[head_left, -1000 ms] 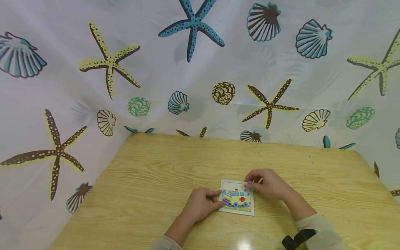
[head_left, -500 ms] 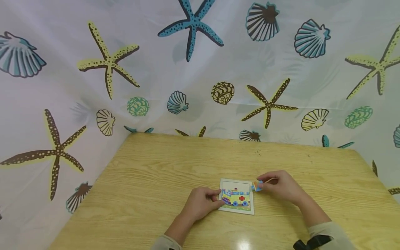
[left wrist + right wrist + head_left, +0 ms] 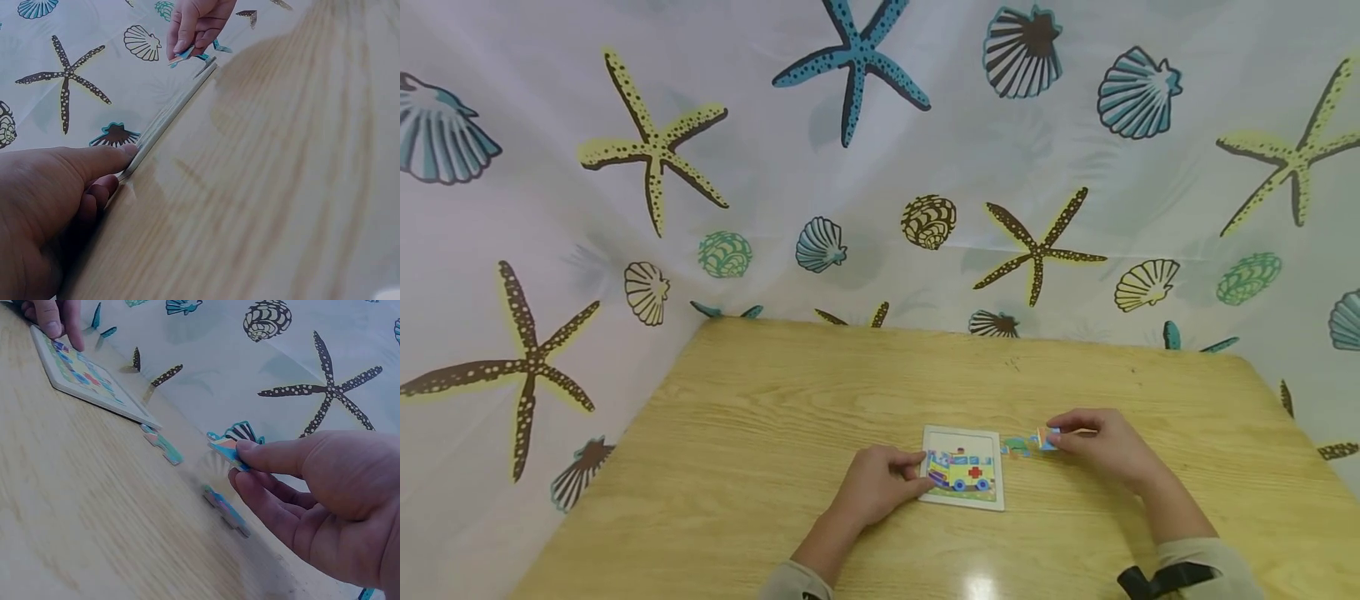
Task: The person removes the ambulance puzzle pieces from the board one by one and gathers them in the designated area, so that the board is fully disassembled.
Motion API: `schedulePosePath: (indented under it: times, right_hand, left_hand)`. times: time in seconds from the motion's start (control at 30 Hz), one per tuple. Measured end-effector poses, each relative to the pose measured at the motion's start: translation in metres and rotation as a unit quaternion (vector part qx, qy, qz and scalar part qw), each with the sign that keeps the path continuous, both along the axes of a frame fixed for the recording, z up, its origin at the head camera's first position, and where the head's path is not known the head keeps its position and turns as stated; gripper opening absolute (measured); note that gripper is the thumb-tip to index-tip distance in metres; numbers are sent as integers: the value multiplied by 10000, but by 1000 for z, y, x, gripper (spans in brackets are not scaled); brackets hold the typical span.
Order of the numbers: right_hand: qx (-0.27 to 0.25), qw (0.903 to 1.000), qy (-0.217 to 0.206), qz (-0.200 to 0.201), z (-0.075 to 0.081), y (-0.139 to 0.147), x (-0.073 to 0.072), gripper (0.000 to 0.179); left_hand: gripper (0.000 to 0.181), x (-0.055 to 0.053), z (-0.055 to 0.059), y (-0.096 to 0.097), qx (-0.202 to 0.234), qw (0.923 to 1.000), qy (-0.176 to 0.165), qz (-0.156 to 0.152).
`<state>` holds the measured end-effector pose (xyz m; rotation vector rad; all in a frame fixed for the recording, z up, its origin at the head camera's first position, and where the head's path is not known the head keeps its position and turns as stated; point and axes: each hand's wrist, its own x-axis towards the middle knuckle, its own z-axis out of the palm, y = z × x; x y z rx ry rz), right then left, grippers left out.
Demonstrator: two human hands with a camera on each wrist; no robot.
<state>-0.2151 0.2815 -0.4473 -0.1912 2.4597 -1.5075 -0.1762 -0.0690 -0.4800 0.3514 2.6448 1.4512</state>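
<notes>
— Head view?
— On the table [image 3: 820,375], the puzzle [image 3: 961,440] is filled below, bare on top.
— Left wrist?
— Its edge is pinched by the left hand [image 3: 50,206].
— Right wrist?
— One piece [image 3: 224,450] is gripped by the right hand [image 3: 331,494]; loose pieces [image 3: 165,450] are left.

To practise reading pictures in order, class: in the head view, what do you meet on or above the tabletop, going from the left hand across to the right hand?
Left hand → puzzle → loose piece → held piece → right hand.
</notes>
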Motion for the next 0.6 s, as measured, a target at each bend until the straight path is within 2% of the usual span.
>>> schedulePosePath:
  times: [0.2, 0.37, 0.6]
  right_hand:
    - [-110, 9999, -33, 14, 2, 21, -3, 42]
    - [184, 9996, 23, -201, 5, 41, -2, 43]
    - [486, 9981, -11, -366, -1, 58, -1, 43]
  left_hand:
    - [41, 1, 0, -3, -14, 10000, 52, 16]
    - [41, -1, -3, -1, 103, 9999, 30, -59]
    - [40, -1, -3, -1, 138, 9999, -62, -35]
